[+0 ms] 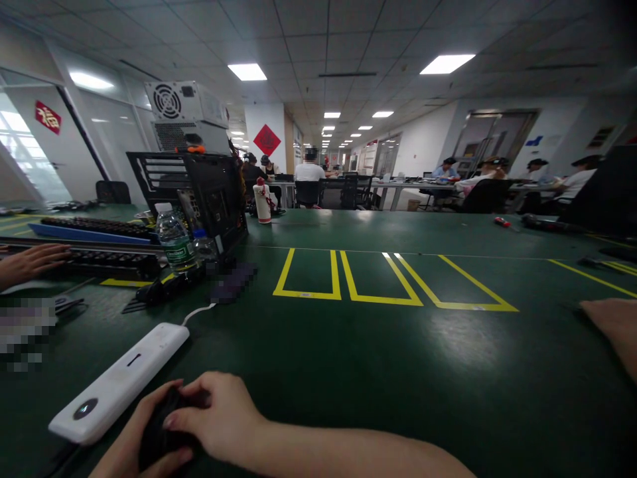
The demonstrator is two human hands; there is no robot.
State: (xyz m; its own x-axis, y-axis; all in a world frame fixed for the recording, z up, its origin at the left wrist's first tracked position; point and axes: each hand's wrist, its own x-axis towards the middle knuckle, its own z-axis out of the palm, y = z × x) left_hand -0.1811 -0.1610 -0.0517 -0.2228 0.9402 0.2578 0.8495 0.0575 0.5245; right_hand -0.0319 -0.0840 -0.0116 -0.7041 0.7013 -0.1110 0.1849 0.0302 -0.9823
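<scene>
Low in the view, my left hand (pixel 130 435) wraps around a small black object (pixel 166 425), thumb on its near side. My right hand (pixel 226 408) reaches in from the right, its thumb and bent fingers closed on the top of the same object. Much of that object is covered by my fingers, so its kind cannot be made out. Just beyond both hands lies a long white power strip (pixel 124 378), with a pale cable running from its far end toward a blurred dark patch on the table.
A water bottle (pixel 175 239), a black computer case (pixel 213 199) and keyboards (pixel 99 229) stand at left. Another person's hand (pixel 34 262) rests there; another person's arm (pixel 614 322) is at right. Yellow tape outlines (pixel 385 301) mark the green table (pixel 378 372).
</scene>
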